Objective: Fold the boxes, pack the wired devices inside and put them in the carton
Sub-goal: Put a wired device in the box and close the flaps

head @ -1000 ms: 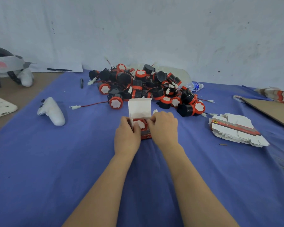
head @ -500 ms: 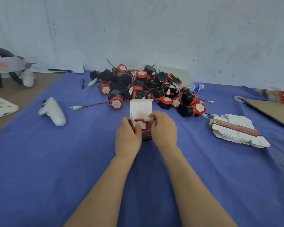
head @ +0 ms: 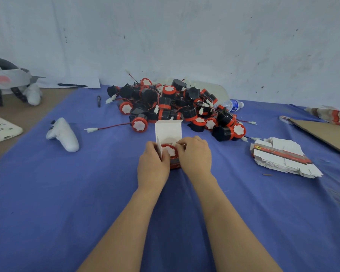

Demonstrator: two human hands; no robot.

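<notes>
Packing step: both hands, left (head: 153, 163) and right (head: 194, 154), grip the small box (head: 168, 134) at frame centre on the counter (head: 47, 193), device (head: 170, 151) seated inside, lid upright. Next, judged: tuck side flaps, close lid.

- No word, brand or number can be read anywhere.
- Stack of flat boxes (head: 281, 156), 3 o'clock on the table (head: 67, 193): red band with a small yellow emblem and lines of print, all blurred.
- Water bottle (head: 234, 104), 1 o'clock: blue label, illegible.
- Open box (head: 168, 130), centre: print on its red side, too small to tell.
- White tray (head: 2, 128), 9 o'clock: dark marks, not legible.
</notes>
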